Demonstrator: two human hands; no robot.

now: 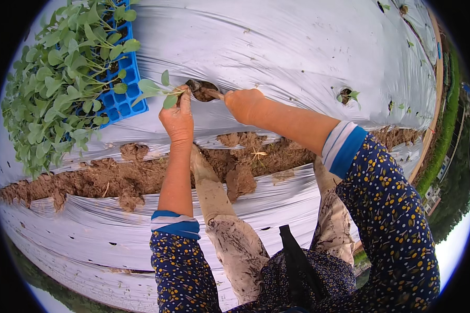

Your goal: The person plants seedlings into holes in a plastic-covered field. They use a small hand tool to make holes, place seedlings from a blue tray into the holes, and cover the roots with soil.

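Between the fingers of my left hand [179, 113] is a leafy seedling [152, 89], its leaves pointing left and its dark root plug at the left rim of a hole [207, 95] in the silvery plastic mulch film [235, 47]. My right hand [243, 105] is closed around the handle of a small digging tool [215, 94], whose far end is down in the brown soil of that hole; the shape of its blade is hidden. A blue plug tray [130, 84] crowded with green seedlings [58, 86] lies on the film to the left, with several front cells empty.
A furrow of clumped brown soil [105, 180] runs across between two film-covered beds, near my legs [235, 250]. Another hole with a small plant [346, 96] is at the right, and more small plants stand beyond it. A grass strip [442, 144] borders the far right.
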